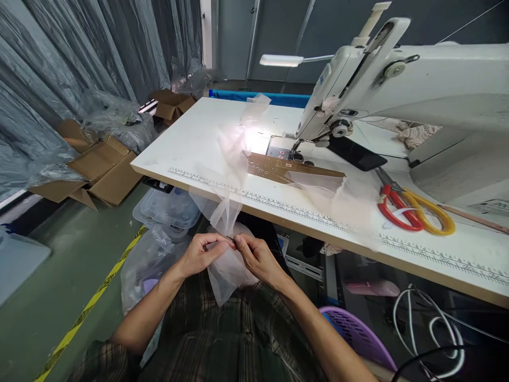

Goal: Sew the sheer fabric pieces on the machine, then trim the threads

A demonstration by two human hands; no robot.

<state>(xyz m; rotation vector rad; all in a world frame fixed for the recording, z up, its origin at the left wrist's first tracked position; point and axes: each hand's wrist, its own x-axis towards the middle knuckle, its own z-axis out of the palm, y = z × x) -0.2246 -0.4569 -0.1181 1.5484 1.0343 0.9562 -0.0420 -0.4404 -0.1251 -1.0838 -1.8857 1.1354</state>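
In front of my lap, just off the table edge, both hands pinch a sheer pale pink fabric [226, 212]. My left hand [207, 253] is closed on the cloth, with its thumb and fingertips together. My right hand [256, 257] is closed beside it, the fingertips nearly touching the left ones. A thin dark tool [231, 240] shows between the fingertips and seems to be in the right hand; its exact kind is too small to make out. The fabric runs up over the table edge and hangs below my hands.
A white sewing machine [338, 101] stands on the white table [186, 138]. Scissors with red and yellow handles [415, 209], a black phone [358, 153] and a brown strip [278, 167] lie on it. Cardboard boxes [105, 170] are at left; a purple basket [358, 331] sits below.
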